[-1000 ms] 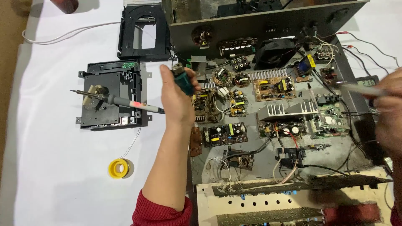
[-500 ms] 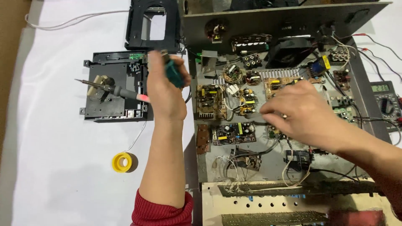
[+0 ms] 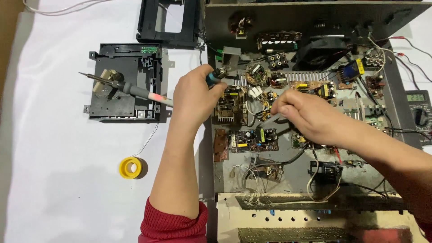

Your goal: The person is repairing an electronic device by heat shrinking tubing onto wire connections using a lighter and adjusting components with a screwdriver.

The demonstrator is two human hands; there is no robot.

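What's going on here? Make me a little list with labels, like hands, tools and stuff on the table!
Left hand: grips a teal-handled tool over the circuit boards.
Right hand: pinches a thin grey tool above the boards.
Big thing: an opened metal chassis full of wires and parts.
Soldering iron: lies on a black drive frame, untouched.
Yellow spool: on the white cloth.
Meter: at the right edge.

We see a teal-handled tool (image 3: 212,78) upright at the boards' left edge, and slim grey tweezers (image 3: 273,119) slanting down-left over the small crowded circuit boards (image 3: 252,139).
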